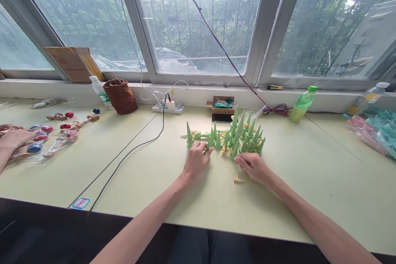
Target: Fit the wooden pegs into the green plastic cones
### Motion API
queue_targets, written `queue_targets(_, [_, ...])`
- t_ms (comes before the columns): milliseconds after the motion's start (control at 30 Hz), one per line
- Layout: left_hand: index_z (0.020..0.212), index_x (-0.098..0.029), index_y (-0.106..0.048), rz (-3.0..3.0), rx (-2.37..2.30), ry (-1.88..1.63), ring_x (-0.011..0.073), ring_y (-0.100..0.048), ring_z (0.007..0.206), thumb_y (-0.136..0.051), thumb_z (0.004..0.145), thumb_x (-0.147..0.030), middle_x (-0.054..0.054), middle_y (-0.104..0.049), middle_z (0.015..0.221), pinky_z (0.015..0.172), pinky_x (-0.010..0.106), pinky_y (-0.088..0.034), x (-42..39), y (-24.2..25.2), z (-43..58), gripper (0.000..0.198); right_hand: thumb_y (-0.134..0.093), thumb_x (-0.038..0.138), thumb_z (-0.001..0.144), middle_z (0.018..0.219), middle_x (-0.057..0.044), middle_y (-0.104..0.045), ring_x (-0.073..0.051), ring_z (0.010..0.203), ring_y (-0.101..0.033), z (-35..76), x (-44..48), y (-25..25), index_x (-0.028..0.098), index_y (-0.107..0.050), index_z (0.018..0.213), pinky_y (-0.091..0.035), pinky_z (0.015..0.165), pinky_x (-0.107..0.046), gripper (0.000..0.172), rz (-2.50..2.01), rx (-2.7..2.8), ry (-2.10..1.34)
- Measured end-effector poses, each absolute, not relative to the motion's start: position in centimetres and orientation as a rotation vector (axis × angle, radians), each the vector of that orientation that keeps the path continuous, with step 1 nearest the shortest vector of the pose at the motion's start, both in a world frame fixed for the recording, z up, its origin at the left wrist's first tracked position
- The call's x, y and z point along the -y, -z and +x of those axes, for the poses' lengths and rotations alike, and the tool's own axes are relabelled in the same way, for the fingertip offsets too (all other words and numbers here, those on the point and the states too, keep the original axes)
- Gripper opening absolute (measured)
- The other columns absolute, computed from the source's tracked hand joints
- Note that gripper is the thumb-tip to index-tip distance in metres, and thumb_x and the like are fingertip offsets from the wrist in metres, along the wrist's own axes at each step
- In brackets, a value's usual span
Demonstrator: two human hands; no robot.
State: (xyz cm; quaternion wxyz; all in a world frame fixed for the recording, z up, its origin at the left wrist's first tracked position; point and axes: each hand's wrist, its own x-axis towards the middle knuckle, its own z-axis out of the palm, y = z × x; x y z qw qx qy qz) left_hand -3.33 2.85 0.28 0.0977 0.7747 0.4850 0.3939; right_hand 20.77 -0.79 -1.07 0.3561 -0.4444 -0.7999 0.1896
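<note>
Several light-green pointed cones with round bases stand in a cluster on the table, with small yellow pieces among them. My left hand is at the left side of the cluster, its thumb and fingers bent around a small green cone. My right hand is at the front of the group, fingers curled in a pinch beside the base of another green cone; its fingertips hide what they hold, if anything. A loose yellow pointed piece lies on its side just in front of that hand.
Another person's hand is at far left among bagged wooden toys with red and blue balls. Behind are a brown pouch, power strip, small box, phone and green bottle. A black cable crosses the table.
</note>
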Motion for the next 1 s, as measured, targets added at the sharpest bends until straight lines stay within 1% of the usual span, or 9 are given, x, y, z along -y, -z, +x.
queue_targets(233, [0.068, -0.020, -0.047, 2.189, -1.529, -1.264, 0.0147, -0.048, 0.050, -0.061, 0.089, -0.026, -0.001, -0.050, 0.058, 0.052, 0.027, -0.035, -4.3, 0.8, -3.8, 0.026, -0.034, 0.044, 0.104, 0.055, 0.002, -0.050, -0.012, 0.053, -0.047, 20.7, 0.7, 1.2, 0.018, -0.054, 0.065, -0.038, 0.055, -0.026, 0.051, -1.139, 2.080, -0.477])
queue_targets(300, [0.072, -0.020, -0.047, 2.163, -1.533, -1.278, 0.0147, -0.048, 0.048, -0.062, 0.089, -0.025, -0.002, -0.050, 0.056, 0.049, 0.027, -0.034, -4.5, 1.0, -3.8, 0.022, -0.034, 0.044, 0.104, 0.055, 0.002, -0.048, -0.012, 0.052, -0.046, 20.7, 0.7, 1.2, 0.018, -0.053, 0.065, -0.037, 0.055, -0.025, 0.051, -1.139, 2.082, -0.474])
queue_targets(400, [0.084, -0.020, -0.047, 2.130, -1.524, -1.266, 0.0150, -0.050, 0.046, -0.061, 0.089, -0.022, -0.005, -0.048, 0.056, 0.046, 0.025, -0.033, -4.5, 1.1, -3.8, 0.015, -0.034, 0.043, 0.104, 0.055, 0.003, -0.045, -0.012, 0.053, -0.044, 20.7, 0.7, 1.3, 0.018, -0.051, 0.064, -0.037, 0.056, -0.025, 0.050, -1.140, 2.088, -0.482])
queue_targets(500, [0.088, -0.021, -0.043, 2.135, -1.555, -1.236, 0.0156, -0.053, 0.047, -0.059, 0.090, -0.018, -0.006, -0.047, 0.058, 0.045, 0.024, -0.033, -4.4, 1.0, -3.7, 0.016, -0.034, 0.044, 0.104, 0.054, 0.003, -0.043, -0.012, 0.052, -0.042, 20.7, 0.7, 1.4, 0.019, -0.050, 0.063, -0.036, 0.055, -0.025, 0.050, -1.138, 2.092, -0.483])
queue_targets(667, [0.082, -0.021, -0.040, 2.234, -1.640, -1.177, 0.0167, -0.055, 0.050, -0.056, 0.089, -0.011, -0.004, -0.047, 0.061, 0.048, 0.025, -0.034, -4.6, 0.9, -3.7, 0.020, -0.034, 0.043, 0.104, 0.055, 0.003, -0.041, -0.012, 0.053, -0.040, 20.7, 0.6, 1.5, 0.019, -0.048, 0.062, -0.034, 0.056, -0.026, 0.050, -1.132, 2.097, -0.479])
queue_targets(767, [0.079, -0.020, -0.041, 2.317, -1.670, -1.137, 0.0161, -0.055, 0.052, -0.052, 0.090, -0.007, -0.003, -0.048, 0.061, 0.050, 0.025, -0.037, -4.6, 0.9, -3.7, 0.020, -0.036, 0.041, 0.103, 0.055, 0.003, -0.040, -0.012, 0.053, -0.039, 20.7, 0.6, 1.6, 0.019, -0.047, 0.062, -0.034, 0.056, -0.026, 0.048, -1.134, 2.094, -0.487])
queue_targets(900, [0.079, -0.019, -0.047, 2.405, -1.629, -1.104, 0.0152, -0.054, 0.054, -0.048, 0.094, -0.012, -0.002, -0.050, 0.062, 0.051, 0.025, -0.039, -4.2, 0.7, -3.2, 0.016, -0.037, 0.039, 0.103, 0.055, 0.003, -0.042, -0.012, 0.052, -0.041, 20.7, 0.5, 1.7, 0.019, -0.046, 0.062, -0.034, 0.056, -0.025, 0.047, -1.125, 2.085, -0.522])
queue_targets(967, [0.084, -0.018, -0.053, 2.470, -1.589, -1.073, 0.0151, -0.057, 0.058, -0.048, 0.095, -0.013, 0.002, -0.058, 0.073, 0.054, 0.025, -0.043, -4.0, 0.5, -2.7, 0.013, -0.037, 0.040, 0.103, 0.055, 0.003, -0.043, -0.012, 0.052, -0.041, 20.7, 0.4, 1.7, 0.019, -0.046, 0.063, -0.034, 0.056, -0.025, 0.047, -1.124, 2.079, -0.532])
queue_targets(1000, [0.088, -0.017, -0.056, 2.495, -1.572, -1.057, 0.0149, -0.059, 0.060, -0.047, 0.095, -0.013, 0.005, -0.062, 0.084, 0.056, 0.026, -0.045, -4.0, 0.4, -2.4, 0.012, -0.037, 0.040, 0.103, 0.055, 0.003, -0.043, -0.012, 0.052, -0.042, 20.7, 0.4, 1.7, 0.019, -0.045, 0.063, -0.034, 0.056, -0.025, 0.046, -1.125, 2.077, -0.533])
